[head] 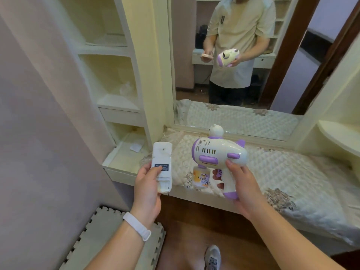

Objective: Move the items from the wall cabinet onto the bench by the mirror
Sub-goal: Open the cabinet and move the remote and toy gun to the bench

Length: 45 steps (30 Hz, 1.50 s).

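Note:
My left hand grips a white remote control, back side up, with a dark label under my thumb. My right hand holds a white and purple toy bubble gun by its handle, with a small printed bottle under its barrel. Both items hang just above the left end of the quilted bench below the mirror. The cream wall cabinet stands to the left with open shelves.
The cabinet's lowest shelf holds a scrap of white paper; a higher shelf holds crumpled clear plastic. A foam puzzle mat lies on the wooden floor at lower left. My shoe shows below. A rounded cream shelf juts out at right.

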Each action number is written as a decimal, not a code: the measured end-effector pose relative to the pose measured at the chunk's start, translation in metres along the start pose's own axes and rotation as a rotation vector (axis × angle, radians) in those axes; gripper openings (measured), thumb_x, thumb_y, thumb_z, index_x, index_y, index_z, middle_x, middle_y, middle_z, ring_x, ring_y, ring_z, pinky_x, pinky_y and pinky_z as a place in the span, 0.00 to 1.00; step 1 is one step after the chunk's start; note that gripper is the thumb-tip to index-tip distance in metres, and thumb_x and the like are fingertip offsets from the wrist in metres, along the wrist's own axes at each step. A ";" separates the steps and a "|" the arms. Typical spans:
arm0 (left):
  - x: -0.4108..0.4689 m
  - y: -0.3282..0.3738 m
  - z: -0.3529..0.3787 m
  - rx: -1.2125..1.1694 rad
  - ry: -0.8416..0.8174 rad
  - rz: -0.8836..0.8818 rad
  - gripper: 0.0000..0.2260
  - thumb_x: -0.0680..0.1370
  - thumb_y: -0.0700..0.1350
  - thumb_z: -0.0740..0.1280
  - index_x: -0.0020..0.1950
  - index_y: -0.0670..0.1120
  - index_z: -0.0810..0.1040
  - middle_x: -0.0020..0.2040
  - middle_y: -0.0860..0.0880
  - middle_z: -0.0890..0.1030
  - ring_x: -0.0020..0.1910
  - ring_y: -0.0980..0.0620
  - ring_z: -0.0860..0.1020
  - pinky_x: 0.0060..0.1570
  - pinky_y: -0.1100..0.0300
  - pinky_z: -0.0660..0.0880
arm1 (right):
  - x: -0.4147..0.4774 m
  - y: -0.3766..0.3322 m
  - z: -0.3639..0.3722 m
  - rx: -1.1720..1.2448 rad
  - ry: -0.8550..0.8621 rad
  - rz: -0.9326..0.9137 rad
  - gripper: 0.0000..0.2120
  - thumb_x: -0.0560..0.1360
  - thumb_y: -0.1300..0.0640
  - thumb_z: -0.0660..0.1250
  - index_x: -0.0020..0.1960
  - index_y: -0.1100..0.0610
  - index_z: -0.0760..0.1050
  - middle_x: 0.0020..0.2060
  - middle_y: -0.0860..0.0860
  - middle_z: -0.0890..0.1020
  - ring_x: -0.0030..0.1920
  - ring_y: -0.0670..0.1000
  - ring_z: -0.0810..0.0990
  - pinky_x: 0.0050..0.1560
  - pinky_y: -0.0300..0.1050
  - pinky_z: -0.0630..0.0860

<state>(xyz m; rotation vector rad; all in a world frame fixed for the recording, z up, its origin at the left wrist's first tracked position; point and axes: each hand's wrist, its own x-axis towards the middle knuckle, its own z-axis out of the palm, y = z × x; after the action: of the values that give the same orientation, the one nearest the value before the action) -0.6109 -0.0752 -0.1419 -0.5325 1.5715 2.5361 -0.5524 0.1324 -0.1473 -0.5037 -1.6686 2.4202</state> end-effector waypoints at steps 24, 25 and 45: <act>0.265 -0.052 0.100 0.241 0.222 -0.166 0.12 0.77 0.36 0.67 0.60 0.42 0.79 0.50 0.42 0.85 0.46 0.44 0.82 0.44 0.51 0.78 | 0.296 0.051 -0.039 -0.001 -0.131 0.436 0.14 0.79 0.58 0.66 0.64 0.59 0.73 0.40 0.59 0.80 0.41 0.54 0.79 0.38 0.47 0.74; 0.279 -0.056 0.100 0.245 0.219 -0.191 0.12 0.77 0.36 0.66 0.60 0.42 0.79 0.50 0.42 0.84 0.46 0.43 0.82 0.45 0.50 0.78 | 0.305 0.055 -0.036 0.005 -0.132 0.456 0.14 0.79 0.59 0.65 0.64 0.59 0.73 0.40 0.59 0.80 0.40 0.55 0.78 0.38 0.47 0.74; 0.444 -0.121 0.097 0.491 0.079 -0.443 0.09 0.77 0.35 0.65 0.53 0.45 0.81 0.46 0.42 0.84 0.41 0.44 0.81 0.39 0.54 0.76 | 0.409 0.122 -0.023 0.106 0.022 0.680 0.13 0.73 0.56 0.66 0.57 0.57 0.74 0.39 0.56 0.80 0.39 0.52 0.80 0.37 0.44 0.76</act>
<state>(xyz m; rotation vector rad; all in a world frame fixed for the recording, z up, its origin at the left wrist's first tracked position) -1.0142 0.0260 -0.3606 -0.8072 1.7773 1.7531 -0.9176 0.2378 -0.3430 -1.2434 -1.5178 2.9029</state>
